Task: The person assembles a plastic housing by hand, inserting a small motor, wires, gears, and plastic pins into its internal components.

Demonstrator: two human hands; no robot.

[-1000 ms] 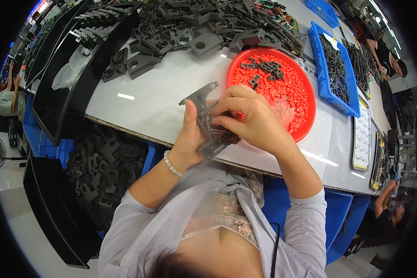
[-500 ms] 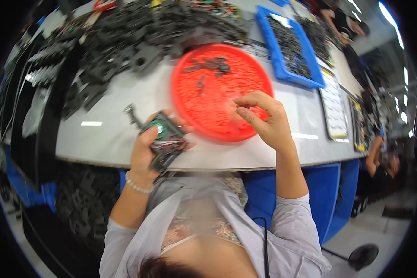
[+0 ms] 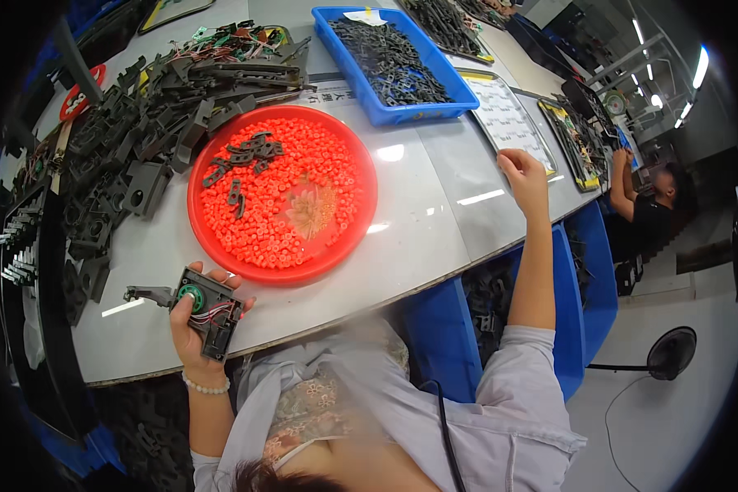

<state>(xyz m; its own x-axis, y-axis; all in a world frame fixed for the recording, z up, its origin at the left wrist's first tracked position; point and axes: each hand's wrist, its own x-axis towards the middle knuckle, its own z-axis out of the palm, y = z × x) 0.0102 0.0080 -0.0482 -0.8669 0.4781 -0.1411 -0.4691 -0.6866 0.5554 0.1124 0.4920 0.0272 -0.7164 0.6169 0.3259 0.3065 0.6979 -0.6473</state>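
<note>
My left hand (image 3: 190, 343) is closed around a dark plastic housing (image 3: 220, 338) above the table's front edge. A green wheel (image 3: 190, 295) and red and white wires show inside the housing, and a dark arm (image 3: 149, 292) juts out to its left. The thumb lies by the wheel. Over to the right, my right hand (image 3: 526, 176) is at the near edge of a shallow tray (image 3: 510, 115) with a white surface and rows of small parts. Its thumb and forefinger are pinched together; anything between them is too small to make out.
A round red tray (image 3: 364, 215) holds red beads and several dark clips. Beyond it stands a blue bin (image 3: 425, 113) of small dark parts. Dark housings (image 3: 143, 184) are heaped at the left. Blue bins (image 3: 443, 332) stand below the table edge. A co-worker (image 3: 656, 201) sits far right.
My right hand has moved from over the red tray to the white-surfaced tray at the right. The view has turned rightward. My left hand still holds the housing.
</note>
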